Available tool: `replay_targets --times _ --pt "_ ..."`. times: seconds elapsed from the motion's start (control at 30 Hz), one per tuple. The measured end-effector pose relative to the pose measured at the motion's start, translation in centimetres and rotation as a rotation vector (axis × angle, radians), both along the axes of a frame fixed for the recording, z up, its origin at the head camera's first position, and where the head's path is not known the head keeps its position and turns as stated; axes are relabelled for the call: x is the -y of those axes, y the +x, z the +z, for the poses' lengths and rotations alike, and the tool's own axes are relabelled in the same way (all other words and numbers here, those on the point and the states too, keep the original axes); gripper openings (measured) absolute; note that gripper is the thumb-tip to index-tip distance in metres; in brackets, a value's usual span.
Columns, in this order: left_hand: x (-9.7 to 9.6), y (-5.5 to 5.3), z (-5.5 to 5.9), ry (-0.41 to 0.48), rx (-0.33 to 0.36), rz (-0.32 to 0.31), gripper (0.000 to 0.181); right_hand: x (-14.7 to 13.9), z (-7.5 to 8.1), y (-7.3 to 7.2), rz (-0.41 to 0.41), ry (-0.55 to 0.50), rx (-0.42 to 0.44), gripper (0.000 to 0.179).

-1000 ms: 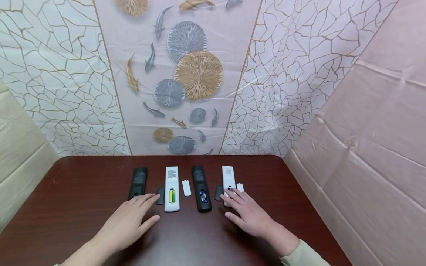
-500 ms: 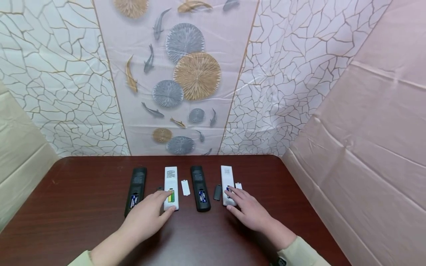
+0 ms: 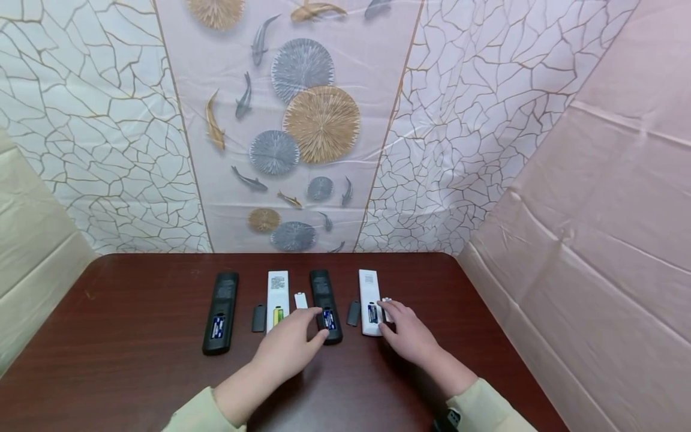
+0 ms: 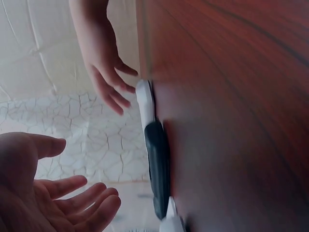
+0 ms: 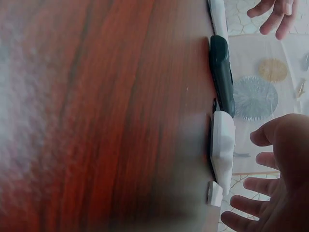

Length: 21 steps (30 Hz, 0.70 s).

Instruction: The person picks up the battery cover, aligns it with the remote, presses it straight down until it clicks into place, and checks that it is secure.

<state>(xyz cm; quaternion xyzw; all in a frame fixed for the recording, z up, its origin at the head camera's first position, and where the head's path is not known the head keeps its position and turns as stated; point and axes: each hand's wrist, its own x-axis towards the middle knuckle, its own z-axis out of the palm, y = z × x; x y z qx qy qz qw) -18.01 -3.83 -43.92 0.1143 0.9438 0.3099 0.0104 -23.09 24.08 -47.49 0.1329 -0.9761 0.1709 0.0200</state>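
Observation:
Two black and two white remote controls lie back side up in a row, their battery bays uncovered. My left hand (image 3: 288, 348) hovers in front of the left white remote (image 3: 278, 291) and the right black remote (image 3: 323, 289), fingers loosely bent and holding nothing. It hides the lower end of that white remote, whose batteries (image 3: 278, 315) are green and yellow. Blue batteries (image 3: 329, 319) show in the black one. Near the right white remote (image 3: 369, 285) is my right hand (image 3: 410, 336), fingers relaxed, nothing in its grasp. The left black remote (image 3: 223, 294) lies apart from both hands.
Loose battery covers lie between the remotes: a dark one (image 3: 259, 318), a white one (image 3: 300, 299) and another dark one (image 3: 353, 313). A second white cover (image 3: 387, 316) is partly behind my right fingers. The brown table (image 3: 135, 336) ends at a patterned cloth backdrop (image 3: 302, 198).
My left hand has moved right, from the left black remote past the left white one to the right black one. My right hand has shifted slightly right, uncovering the white remote's batteries.

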Motion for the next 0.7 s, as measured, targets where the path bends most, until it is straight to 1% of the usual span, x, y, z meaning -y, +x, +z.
replay_targets --times 0.1,0.23,0.37,0.47,0.57,0.7 --pt "-1.4 -0.2 0.2 0.027 0.005 -0.011 0.053 -0.3 -0.2 -0.5 -0.01 -0.007 0.002 0.049" --pt "-3.0 -0.6 0.4 0.036 0.0 -0.021 0.054 -0.5 -0.3 -1.2 -0.019 -0.021 -0.016 0.045" --pt "-4.4 -1.3 0.3 0.049 0.0 -0.025 0.054 -0.7 -0.3 -1.9 -0.055 -0.036 -0.025 0.04" --pt "-5.3 -1.7 0.2 0.062 0.002 -0.018 0.055 -0.7 -0.3 -2.4 -0.093 -0.039 0.001 0.038" --pt "-6.2 -1.9 0.1 0.067 0.004 -0.011 0.055 -0.7 -0.4 -3.1 -0.133 -0.034 0.051 0.038" --pt "-7.5 -2.3 -0.2 0.061 0.01 -0.003 0.055 -0.9 -0.7 -3.9 -0.163 -0.016 0.092 0.039"
